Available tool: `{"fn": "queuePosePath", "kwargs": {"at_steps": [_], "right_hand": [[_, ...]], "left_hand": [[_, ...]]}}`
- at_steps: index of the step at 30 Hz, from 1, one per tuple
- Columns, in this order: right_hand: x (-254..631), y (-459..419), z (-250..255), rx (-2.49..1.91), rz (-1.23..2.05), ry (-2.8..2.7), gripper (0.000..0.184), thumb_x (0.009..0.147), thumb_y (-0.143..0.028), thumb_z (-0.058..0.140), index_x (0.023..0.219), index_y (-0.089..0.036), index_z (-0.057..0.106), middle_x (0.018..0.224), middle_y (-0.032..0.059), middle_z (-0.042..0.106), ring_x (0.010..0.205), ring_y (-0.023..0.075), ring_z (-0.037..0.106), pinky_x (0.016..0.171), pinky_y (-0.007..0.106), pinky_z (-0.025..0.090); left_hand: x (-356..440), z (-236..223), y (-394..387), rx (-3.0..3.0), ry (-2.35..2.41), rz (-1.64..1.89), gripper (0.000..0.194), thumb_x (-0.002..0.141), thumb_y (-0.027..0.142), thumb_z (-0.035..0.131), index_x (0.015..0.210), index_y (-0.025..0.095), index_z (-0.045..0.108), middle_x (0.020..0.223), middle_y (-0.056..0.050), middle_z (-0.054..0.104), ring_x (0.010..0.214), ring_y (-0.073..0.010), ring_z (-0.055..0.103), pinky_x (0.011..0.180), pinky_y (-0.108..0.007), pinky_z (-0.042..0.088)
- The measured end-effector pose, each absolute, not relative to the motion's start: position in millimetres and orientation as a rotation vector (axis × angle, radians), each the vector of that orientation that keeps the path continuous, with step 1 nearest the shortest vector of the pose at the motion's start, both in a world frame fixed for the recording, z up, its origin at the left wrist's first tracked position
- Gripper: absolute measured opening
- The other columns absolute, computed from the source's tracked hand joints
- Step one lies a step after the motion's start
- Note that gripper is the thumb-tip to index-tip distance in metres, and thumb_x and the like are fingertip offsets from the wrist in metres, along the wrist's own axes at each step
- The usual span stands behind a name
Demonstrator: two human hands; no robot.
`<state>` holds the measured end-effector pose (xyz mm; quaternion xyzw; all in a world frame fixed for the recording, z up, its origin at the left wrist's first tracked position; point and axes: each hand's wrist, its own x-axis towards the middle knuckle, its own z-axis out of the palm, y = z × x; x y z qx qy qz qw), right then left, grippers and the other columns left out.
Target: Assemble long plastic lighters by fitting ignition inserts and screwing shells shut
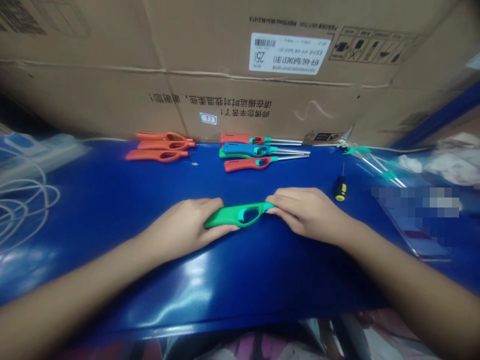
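Observation:
A green utility lighter (225, 216) with a teal trigger is held level between both hands above the blue tabletop. My left hand (187, 220) is wrapped round the back end of its handle, thumb along the lower edge. At the front end, the fingers of my right hand (307, 212) pinch round the teal collar; any metal tube beyond it is hidden by the hand. Behind the hands lie several assembled lighters in red, blue and green, such as the front red lighter (243, 164) and the blue lighter (245, 149), tubes facing right.
Orange lighter shells (157, 155) lie at the back left. A yellow-black screwdriver (340, 188) and metal tubes with teal parts (378, 167) are at right, near a phone-like slab (420, 240). Coiled white cable (45, 200) sits left. A cardboard box (210, 55) walls off the back.

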<state>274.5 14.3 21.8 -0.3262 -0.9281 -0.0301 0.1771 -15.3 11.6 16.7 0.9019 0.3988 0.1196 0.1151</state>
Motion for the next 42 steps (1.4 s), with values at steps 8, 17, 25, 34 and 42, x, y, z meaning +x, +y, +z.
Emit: {"fn": "queuePosePath", "kwargs": {"at_steps": [8, 17, 25, 34, 42], "right_hand": [[272.5, 8.6, 28.2, -0.988, 0.016, -2.629, 0.025, 0.104, -0.029, 0.046, 0.103, -0.016, 0.068, 0.083, 0.0047, 0.07, 0.074, 0.0159, 0.062, 0.064, 0.029, 0.041], [273.4, 15.1, 40.6, -1.379, 0.127, -2.797, 0.017, 0.101, -0.032, 0.052, 0.09, -0.019, 0.058, 0.087, 0.0042, 0.066, 0.08, 0.0194, 0.059, 0.063, 0.03, 0.034], [279.2, 15.4, 43.6, -1.41, 0.07, -2.802, 0.016, 0.099, -0.032, 0.054, 0.089, -0.02, 0.058, 0.088, 0.0053, 0.068, 0.079, 0.02, 0.061, 0.063, 0.03, 0.033], [284.2, 16.3, 52.2, -1.501, -0.044, -2.811, 0.02, 0.1, -0.036, 0.053, 0.094, -0.02, 0.062, 0.095, 0.0053, 0.07, 0.082, 0.0205, 0.065, 0.06, 0.03, 0.033], [329.4, 23.2, 61.2, -2.176, -0.172, -2.468, 0.044, 0.102, -0.042, 0.035, 0.081, -0.02, 0.066, 0.09, 0.0114, 0.071, 0.076, 0.027, 0.067, 0.056, 0.033, 0.035]], "left_hand": [[-13.1, 5.7, 3.2, 2.745, 1.116, 0.453, 0.042, 0.1, 0.056, 0.046, 0.081, 0.019, 0.054, 0.068, 0.001, 0.056, 0.052, -0.0138, 0.054, 0.05, -0.026, 0.035], [-15.8, 9.9, 18.8, 2.543, 1.138, 0.438, 0.029, 0.098, 0.047, 0.054, 0.112, 0.022, 0.061, 0.1, -0.004, 0.064, 0.079, -0.0176, 0.064, 0.067, -0.027, 0.051], [-18.0, 10.2, 22.1, 2.573, 1.084, 0.569, 0.028, 0.098, 0.039, 0.054, 0.117, 0.02, 0.065, 0.106, -0.008, 0.064, 0.081, -0.0171, 0.065, 0.07, -0.027, 0.056], [-18.2, 16.3, 21.4, 2.563, 1.122, 0.738, 0.03, 0.104, 0.033, 0.046, 0.093, 0.018, 0.07, 0.101, -0.006, 0.068, 0.083, -0.0154, 0.065, 0.078, -0.026, 0.053], [-16.9, 16.7, 23.8, 2.605, 1.093, 0.887, 0.024, 0.1, 0.027, 0.053, 0.087, 0.016, 0.07, 0.098, -0.008, 0.069, 0.093, -0.0191, 0.066, 0.085, -0.031, 0.054]]}}
